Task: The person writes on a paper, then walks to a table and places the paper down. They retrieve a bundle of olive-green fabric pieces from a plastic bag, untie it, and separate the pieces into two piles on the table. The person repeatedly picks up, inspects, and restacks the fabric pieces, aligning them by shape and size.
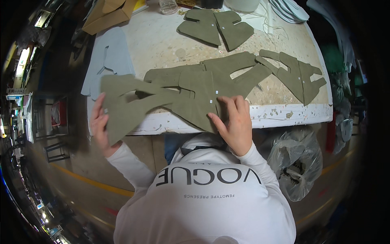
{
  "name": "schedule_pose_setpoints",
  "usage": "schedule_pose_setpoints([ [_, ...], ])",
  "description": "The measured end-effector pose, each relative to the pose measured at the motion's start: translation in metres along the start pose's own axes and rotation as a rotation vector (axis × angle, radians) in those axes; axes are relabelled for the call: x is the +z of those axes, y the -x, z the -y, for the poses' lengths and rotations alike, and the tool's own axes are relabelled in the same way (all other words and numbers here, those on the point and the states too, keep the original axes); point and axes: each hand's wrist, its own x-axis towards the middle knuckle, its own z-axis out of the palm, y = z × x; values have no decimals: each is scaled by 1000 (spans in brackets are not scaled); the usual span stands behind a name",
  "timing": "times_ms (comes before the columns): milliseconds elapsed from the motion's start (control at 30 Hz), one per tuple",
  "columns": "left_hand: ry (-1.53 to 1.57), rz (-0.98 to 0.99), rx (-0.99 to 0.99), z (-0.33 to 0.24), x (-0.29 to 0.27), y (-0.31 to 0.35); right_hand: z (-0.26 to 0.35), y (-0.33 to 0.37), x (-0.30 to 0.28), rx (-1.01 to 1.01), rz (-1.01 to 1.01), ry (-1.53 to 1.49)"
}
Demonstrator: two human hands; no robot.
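Observation:
My left hand (101, 126) grips the left edge of an olive-green cut piece of flat material (126, 110), which looks like a shoe-upper panel. The piece is slightly blurred and lies partly over the table's front edge, its narrow slotted arms reaching right. My right hand (237, 124) rests on the olive-green stack (197, 89) in the middle, thumb and forefinger apart near small white labels. Some of its fingertips are hidden. Further olive-green pieces (239, 67) overlap behind that stack.
More olive-green pieces lie at the right (300, 79) and the back (215, 28) of the worn table (290, 114). Pale blue-grey pieces (109, 53) lie at left, beside a cardboard box (109, 16). A clear plastic bag (296, 162) is below the right front edge.

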Motion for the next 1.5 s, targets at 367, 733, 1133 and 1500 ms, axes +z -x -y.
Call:
schedule_pose_setpoints([
  [367, -27, -161, 74, -10, -14, 8, 5, -12, 6, 79, 52, -359],
  [733, -27, -233, 112, -31, -19, 20, -21, -43, -19, -63, 74, -506],
  [1133, 107, 381, -32, -34, 83, -7, -98, -11, -46, 350, 31, -630],
  [1500, 37, 546, -360, 27, 123, -15, -102, -9, -43, 285, -12, -638],
])
